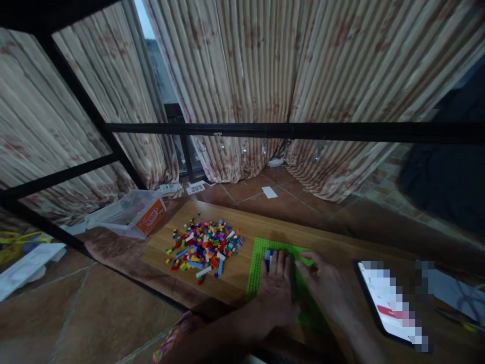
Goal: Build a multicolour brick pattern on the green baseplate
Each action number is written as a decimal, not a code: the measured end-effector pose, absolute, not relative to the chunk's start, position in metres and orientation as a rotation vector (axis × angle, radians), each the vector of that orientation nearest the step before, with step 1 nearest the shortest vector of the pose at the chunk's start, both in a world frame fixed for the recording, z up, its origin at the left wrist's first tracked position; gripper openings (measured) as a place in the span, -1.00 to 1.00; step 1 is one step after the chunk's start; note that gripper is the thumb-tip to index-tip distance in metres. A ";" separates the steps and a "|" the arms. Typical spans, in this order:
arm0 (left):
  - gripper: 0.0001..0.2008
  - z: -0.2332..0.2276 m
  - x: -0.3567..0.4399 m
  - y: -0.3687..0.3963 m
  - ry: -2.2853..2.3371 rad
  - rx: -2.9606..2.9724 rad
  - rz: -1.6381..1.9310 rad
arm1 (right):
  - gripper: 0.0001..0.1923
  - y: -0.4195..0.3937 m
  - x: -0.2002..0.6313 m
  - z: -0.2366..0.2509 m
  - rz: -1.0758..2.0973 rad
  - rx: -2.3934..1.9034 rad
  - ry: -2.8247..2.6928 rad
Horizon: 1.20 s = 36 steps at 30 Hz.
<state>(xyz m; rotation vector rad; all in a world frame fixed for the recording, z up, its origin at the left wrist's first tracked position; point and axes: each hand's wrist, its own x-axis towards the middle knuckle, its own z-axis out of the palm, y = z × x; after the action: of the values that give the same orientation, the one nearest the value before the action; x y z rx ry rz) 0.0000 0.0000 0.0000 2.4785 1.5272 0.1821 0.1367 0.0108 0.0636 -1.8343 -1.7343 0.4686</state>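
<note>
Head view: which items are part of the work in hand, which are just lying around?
In use:
left hand and right hand, both on the green baseplate
blue bricks at the left fingertips
loose brick pile
wooden board

Lying about:
orange box in a plastic bag
tablet
paper scrap on the floor

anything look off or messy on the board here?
Nothing damaged. The bricks lie in a loose heap left of the green baseplate, where both hands rest. A torn-open bag sprawls beside the board.
</note>
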 end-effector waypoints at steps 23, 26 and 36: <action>-0.23 0.028 -0.021 0.017 1.271 2.161 0.217 | -0.48 0.016 0.128 0.003 1.038 -1.884 -1.385; -0.15 0.030 -0.024 0.020 1.330 2.096 0.245 | -0.44 0.018 0.126 -0.004 0.951 -1.923 -1.429; -0.31 0.034 -0.043 0.037 1.352 2.141 0.279 | -0.48 0.036 0.119 -0.012 0.674 -2.000 -1.746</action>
<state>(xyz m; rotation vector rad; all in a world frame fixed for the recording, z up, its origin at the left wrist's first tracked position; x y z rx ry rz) -0.0432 0.0369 0.0342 2.1412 1.3516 0.2794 0.1188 0.0361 -0.0120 -2.0003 -1.7460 0.6743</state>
